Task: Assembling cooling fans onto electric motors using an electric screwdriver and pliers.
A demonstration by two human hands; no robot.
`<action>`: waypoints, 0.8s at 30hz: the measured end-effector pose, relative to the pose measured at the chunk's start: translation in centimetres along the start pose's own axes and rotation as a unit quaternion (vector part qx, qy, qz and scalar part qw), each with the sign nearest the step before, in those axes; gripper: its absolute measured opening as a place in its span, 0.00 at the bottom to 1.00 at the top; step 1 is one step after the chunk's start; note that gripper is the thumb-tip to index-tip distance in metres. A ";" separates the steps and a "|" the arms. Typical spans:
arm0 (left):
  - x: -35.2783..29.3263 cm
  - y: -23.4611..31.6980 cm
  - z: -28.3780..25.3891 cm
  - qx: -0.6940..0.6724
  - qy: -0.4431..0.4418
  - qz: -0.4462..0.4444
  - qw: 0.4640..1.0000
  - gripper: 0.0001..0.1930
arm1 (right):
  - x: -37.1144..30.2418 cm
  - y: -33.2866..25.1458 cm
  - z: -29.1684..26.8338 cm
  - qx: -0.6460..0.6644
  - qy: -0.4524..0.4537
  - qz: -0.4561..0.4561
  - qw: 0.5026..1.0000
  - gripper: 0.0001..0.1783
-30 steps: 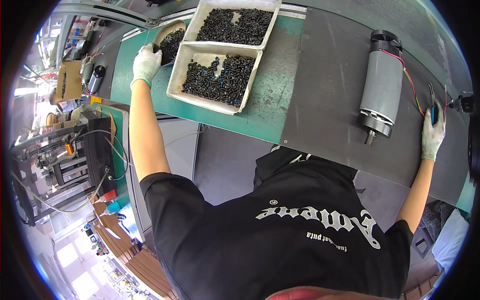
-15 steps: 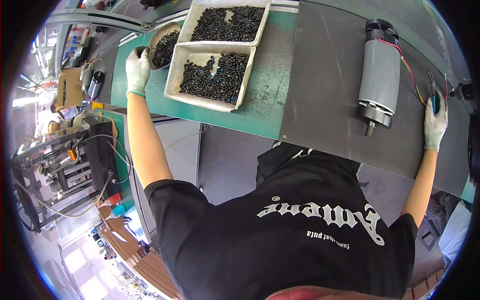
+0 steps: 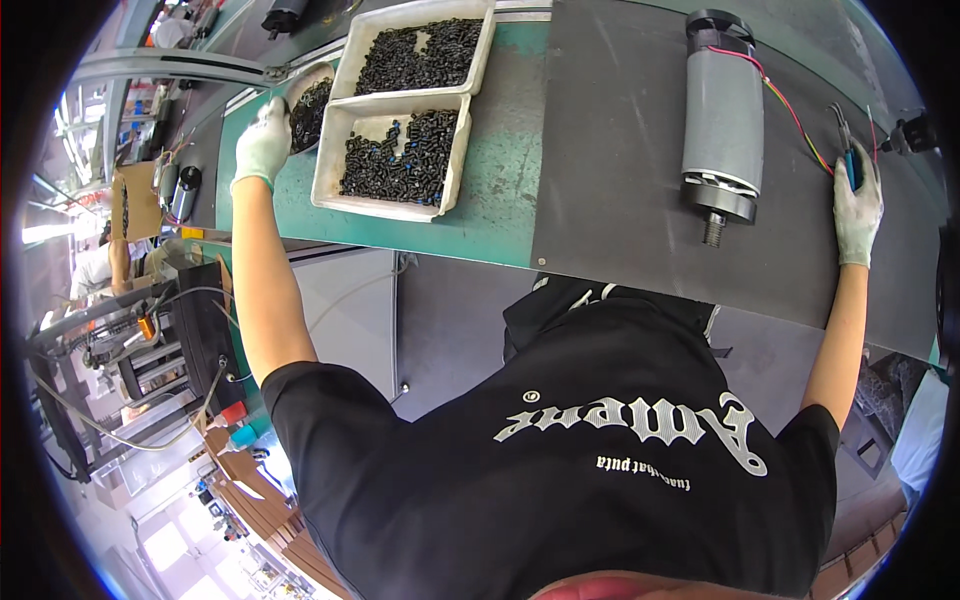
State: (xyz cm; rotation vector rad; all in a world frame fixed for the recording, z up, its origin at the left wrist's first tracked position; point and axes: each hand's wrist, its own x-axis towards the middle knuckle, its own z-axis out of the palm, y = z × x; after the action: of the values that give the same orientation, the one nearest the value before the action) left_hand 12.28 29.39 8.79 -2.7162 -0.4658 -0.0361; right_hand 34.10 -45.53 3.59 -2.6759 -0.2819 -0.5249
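Note:
My left hand (image 3: 263, 142), in a white glove, is at the left rim of a small round bowl (image 3: 323, 73) of thin black rings. Its fingers are curled together, and whatever they may pinch is hidden. Far to the right, my gloved right hand (image 3: 858, 205) is closed round a pair of pliers (image 3: 843, 128) with teal handles, the metal jaws pointing away from me. Left of that hand lies a grey cylindrical motor (image 3: 722, 125) with a threaded shaft toward me. Its red, yellow and green wires (image 3: 795, 118) run to the pliers' side.
Two white trays (image 3: 388, 208) of small black parts, some blue among them, stand beside the bowl on a green mat (image 3: 505, 170). A dark grey board (image 3: 610, 160) lies under the motor. A black tool-like piece (image 3: 910, 135) juts in at right. Machinery (image 3: 195, 320) stands at left.
The whole view has shifted, so the trays and motor appear further left. My left hand stays by the bowl, its fingers slightly turned; my right hand keeps hold of the pliers.

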 end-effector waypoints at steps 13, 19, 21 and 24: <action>2.6 3.2 -4.0 0.081 -0.108 0.031 0.990 0.11 | 0.0 0.6 0.1 0.028 0.020 -0.012 0.999 0.23; 1.4 1.7 -2.9 0.107 -0.126 0.060 0.984 0.14 | 0.1 0.4 -0.1 0.032 0.022 -0.002 0.999 0.23; 1.1 1.5 -3.1 0.050 -0.119 0.029 0.991 0.14 | 0.0 0.8 -0.4 0.049 0.031 -0.013 0.998 0.22; -0.1 2.5 -4.4 -0.213 -0.052 -0.027 0.975 0.14 | -0.1 0.2 0.2 0.062 0.044 -0.009 0.997 0.22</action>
State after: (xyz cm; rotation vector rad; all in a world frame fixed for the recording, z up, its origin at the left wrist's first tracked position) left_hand 13.18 25.49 11.93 -3.1364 -0.6256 -0.0100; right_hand 34.08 -45.63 3.35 -2.5247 -0.3048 -0.6076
